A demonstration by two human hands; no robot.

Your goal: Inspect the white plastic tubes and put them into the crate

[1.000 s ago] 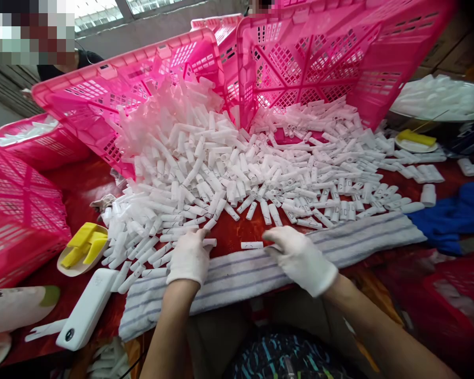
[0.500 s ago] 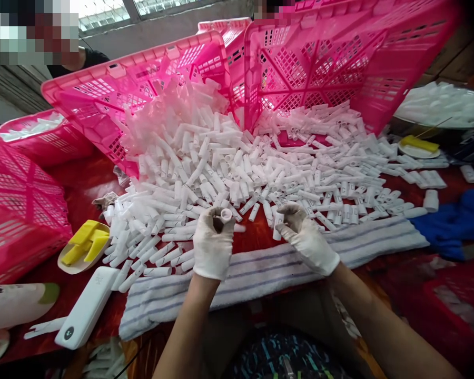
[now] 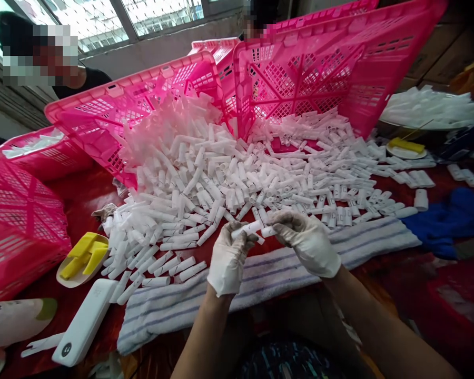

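Note:
My left hand (image 3: pixel 228 258), in a dirty white glove, is closed round a short white plastic tube (image 3: pixel 248 228) that points to the right. Close beside it, my gloved right hand (image 3: pixel 306 243) has its fingers pinched at another white tube (image 3: pixel 267 231), mostly covered by the fingertips. The two tubes' ends are near each other; whether they touch I cannot tell. Beyond both hands lies a large heap of white tubes (image 3: pixel 205 179), many with a small dark mark. Under the wrists stretches a striped towel (image 3: pixel 268 268).
Pink crates (image 3: pixel 300 68) lie tipped behind the heap. At left are a dish of yellow pieces (image 3: pixel 65 281) and a white power bank (image 3: pixel 85 322). A blue cloth (image 3: pixel 452 221) and a plate of yellow pieces (image 3: pixel 405 153) lie right. Another person (image 3: pixel 90 79) is beyond the crates.
My left hand has moved right and its tube has turned from end-on to sideways. My right hand's tube has tipped from upright to lying sideways. The hands are closer together, and the view has shifted slightly.

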